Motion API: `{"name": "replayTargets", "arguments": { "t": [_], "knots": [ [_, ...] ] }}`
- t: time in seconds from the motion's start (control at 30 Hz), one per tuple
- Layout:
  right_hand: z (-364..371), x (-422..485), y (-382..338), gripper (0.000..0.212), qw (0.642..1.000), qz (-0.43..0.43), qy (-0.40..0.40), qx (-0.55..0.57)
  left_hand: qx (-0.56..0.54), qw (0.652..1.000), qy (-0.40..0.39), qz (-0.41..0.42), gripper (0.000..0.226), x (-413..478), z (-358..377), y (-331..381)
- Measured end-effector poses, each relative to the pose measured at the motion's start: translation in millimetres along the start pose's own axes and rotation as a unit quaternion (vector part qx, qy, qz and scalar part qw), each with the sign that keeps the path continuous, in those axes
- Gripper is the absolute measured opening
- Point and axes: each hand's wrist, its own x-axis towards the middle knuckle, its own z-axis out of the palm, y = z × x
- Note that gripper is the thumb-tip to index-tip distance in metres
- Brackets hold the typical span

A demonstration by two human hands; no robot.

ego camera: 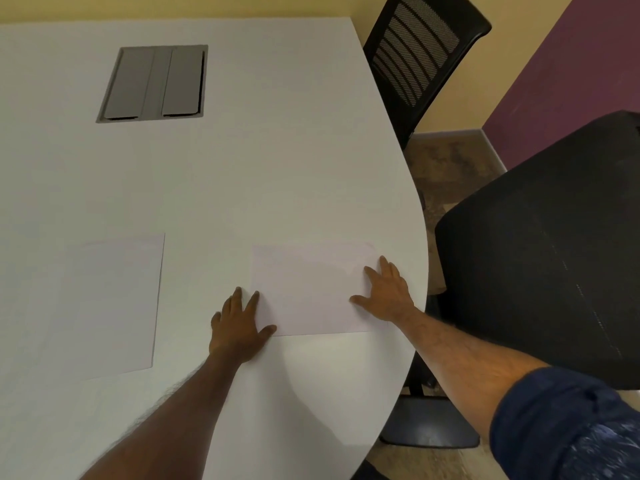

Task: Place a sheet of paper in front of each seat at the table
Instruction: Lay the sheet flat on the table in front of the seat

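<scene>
Sheet: I see it between my hands, long axis running toward the near chair.
Left hand: flat, pressing its left edge.
Right hand: flat on its right edge, nearer the chair.

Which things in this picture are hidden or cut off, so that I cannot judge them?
- Head view: the left sheet fades toward the picture's left edge; its left border cannot be traced against the white table.
- The near chair is cut by the right edge; the table hides the far chair seat.
- Seats elsewhere lie outside the picture.
- The left hand and right hand cover the right sheet's side edges.
</scene>
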Motion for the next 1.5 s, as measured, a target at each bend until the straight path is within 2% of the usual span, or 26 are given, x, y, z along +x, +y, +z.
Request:
{"name": "replayTargets", "arguments": {
  "t": [0.4, 0.63, 0.83, 1.13, 1.5],
  "knots": [
    [-13, -24, -63, 0.090, 0.995, -0.086, 0.034, -0.035, 0.045, 0.997, 0.065, 0.013, 0.082, -38, -49, -60],
    [1, -56, -151, 0.089, 0.972, -0.176, 0.130, -0.085, 0.087, 0.986, 0.140, 0.032, 0.083, -68, -82, -144],
    [25, -100, -239, 0.088, 0.963, -0.189, 0.171, -0.087, 0.117, 0.979, 0.163, 0.041, 0.082, -98, -107, -233],
    [83, -141, -328, 0.087, 0.966, -0.189, 0.159, -0.071, 0.134, 0.982, 0.136, 0.017, 0.082, -127, -117, -334],
    [102, -101, -362, 0.085, 0.969, -0.196, 0.123, -0.085, 0.115, 0.984, 0.134, -0.010, 0.082, -129, -111, -364]
  ]
}}
